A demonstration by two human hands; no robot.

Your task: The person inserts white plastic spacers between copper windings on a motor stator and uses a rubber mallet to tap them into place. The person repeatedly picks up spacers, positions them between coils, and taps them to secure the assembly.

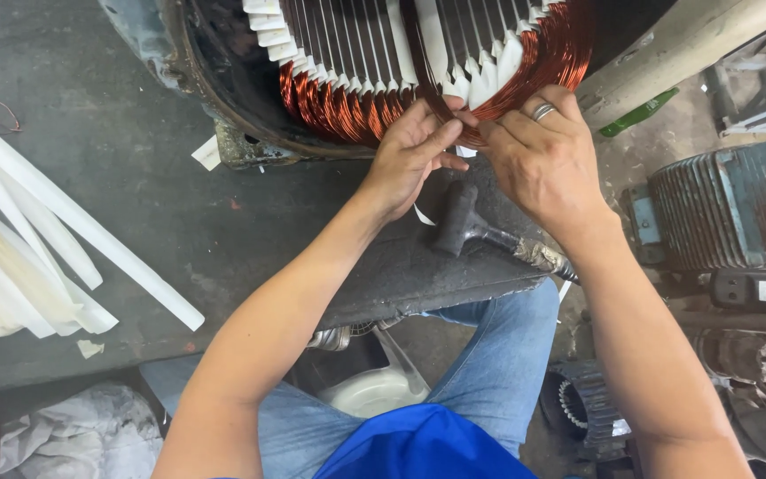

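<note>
A motor stator [223,98] lies on the dark bench, its copper windings [347,106] and white insulation strips [480,80] facing me. My left hand [410,160] pinches at the lower edge of the copper coil, thumb and fingers closed on the winding and a white paper piece. My right hand [547,160], with a ring on one finger, presses fingertips against the same spot from the right. Both hands meet at the coil's bottom edge. What lies between the fingertips is mostly hidden.
A rubber mallet [467,226] lies on the bench just below my hands. Long white insulation strips [37,239] are piled at the left. A finned grey motor [724,208] stands at the right, with more motor parts [587,408] on the floor.
</note>
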